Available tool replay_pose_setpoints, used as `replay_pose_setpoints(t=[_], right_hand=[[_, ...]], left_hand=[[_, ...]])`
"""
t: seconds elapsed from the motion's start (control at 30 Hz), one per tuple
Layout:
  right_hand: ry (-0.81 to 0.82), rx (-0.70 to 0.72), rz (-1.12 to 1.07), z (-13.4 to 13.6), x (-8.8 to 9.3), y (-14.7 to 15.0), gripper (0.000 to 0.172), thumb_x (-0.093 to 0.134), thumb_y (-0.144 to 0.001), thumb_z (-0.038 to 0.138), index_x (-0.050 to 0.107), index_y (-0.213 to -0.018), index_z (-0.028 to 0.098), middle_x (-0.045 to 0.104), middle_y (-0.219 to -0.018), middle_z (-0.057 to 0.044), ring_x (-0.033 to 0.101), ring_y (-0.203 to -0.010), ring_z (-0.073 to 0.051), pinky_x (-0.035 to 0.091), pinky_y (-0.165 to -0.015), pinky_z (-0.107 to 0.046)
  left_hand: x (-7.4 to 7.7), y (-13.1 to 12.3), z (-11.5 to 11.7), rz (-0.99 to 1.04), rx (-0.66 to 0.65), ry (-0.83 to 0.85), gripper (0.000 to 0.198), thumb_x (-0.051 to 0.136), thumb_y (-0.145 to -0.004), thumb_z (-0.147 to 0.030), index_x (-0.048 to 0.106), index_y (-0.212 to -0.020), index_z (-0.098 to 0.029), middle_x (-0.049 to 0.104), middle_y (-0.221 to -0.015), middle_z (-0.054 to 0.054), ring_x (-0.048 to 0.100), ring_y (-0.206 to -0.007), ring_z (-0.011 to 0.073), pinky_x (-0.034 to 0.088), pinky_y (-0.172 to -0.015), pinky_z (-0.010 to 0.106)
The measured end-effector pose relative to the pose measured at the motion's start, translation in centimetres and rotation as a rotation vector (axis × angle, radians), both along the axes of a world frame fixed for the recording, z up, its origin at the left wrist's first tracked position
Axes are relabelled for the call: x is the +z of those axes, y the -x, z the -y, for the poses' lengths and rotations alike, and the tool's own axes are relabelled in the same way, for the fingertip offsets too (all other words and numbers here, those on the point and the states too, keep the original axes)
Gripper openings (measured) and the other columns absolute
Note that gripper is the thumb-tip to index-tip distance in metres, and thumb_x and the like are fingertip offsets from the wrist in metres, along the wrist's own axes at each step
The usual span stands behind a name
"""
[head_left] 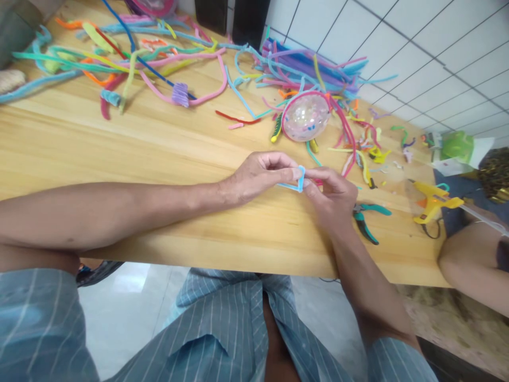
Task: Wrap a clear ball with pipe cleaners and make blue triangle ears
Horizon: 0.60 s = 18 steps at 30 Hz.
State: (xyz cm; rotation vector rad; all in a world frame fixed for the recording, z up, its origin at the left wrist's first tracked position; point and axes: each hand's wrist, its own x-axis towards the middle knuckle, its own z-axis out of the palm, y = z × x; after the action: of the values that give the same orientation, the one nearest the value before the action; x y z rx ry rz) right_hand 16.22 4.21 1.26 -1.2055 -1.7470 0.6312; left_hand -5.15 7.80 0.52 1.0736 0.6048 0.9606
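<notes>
My left hand (264, 178) and my right hand (332, 193) meet over the middle of the wooden table, both closed on a short light blue pipe cleaner (301, 180). It is bent at sharp corners, with one stretch running left under my left fingers. My left thumb presses on its upper part, while my right thumb and forefinger pinch it from the other side. Part of it is hidden by my fingers. Teal-handled pliers (366, 220) lie just right of my right wrist. Beyond my hands rests a clear plastic dome with a pink rim (306, 118).
Many coloured pipe cleaners (191, 58) are spread along the back, with a blue and purple bundle (314, 66) by the tiled wall. A yellow glue gun (433, 201) lies at the right, near another person's arm (473, 254). The table's front edge (222, 267) runs before my body.
</notes>
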Motion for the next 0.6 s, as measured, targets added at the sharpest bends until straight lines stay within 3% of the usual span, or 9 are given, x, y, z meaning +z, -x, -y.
replay_pose_setpoints(t=[0.27,0.4,0.6], right_hand=[[0.112,-0.029,-0.143,-0.2,-0.3,0.2,0.017,0.085,-0.093,0.048,0.087,-0.103,0.034,0.082,-0.094,0.001,0.076,-0.088,-0.02,0.062,-0.084,-0.039],[0.111,0.04,-0.197,-0.3,-0.2,0.2,0.017,0.081,-0.096,0.05,0.087,-0.102,0.036,0.082,-0.095,0.001,0.075,-0.089,-0.019,0.06,-0.082,-0.037],[0.08,0.014,-0.141,0.0,0.2,0.9,0.017,0.087,-0.09,0.046,0.085,-0.1,0.032,0.078,-0.092,0.0,0.071,-0.085,-0.018,0.059,-0.081,-0.037]], left_hand=[[-0.3,-0.2,-0.3,0.01,0.006,-0.006,0.055,0.097,-0.072,-0.065,0.077,-0.086,-0.015,0.078,-0.085,0.002,0.07,-0.083,0.0144,0.054,-0.086,0.031],[-0.5,-0.2,-0.3,0.016,0.013,0.001,0.056,0.097,-0.071,-0.066,0.077,-0.086,-0.016,0.078,-0.087,0.002,0.069,-0.085,0.0142,0.054,-0.088,0.031],[-1.1,-0.3,-0.4,0.003,0.028,-0.028,0.052,0.095,-0.076,-0.063,0.078,-0.088,-0.016,0.078,-0.09,0.003,0.069,-0.088,0.015,0.053,-0.09,0.032]])
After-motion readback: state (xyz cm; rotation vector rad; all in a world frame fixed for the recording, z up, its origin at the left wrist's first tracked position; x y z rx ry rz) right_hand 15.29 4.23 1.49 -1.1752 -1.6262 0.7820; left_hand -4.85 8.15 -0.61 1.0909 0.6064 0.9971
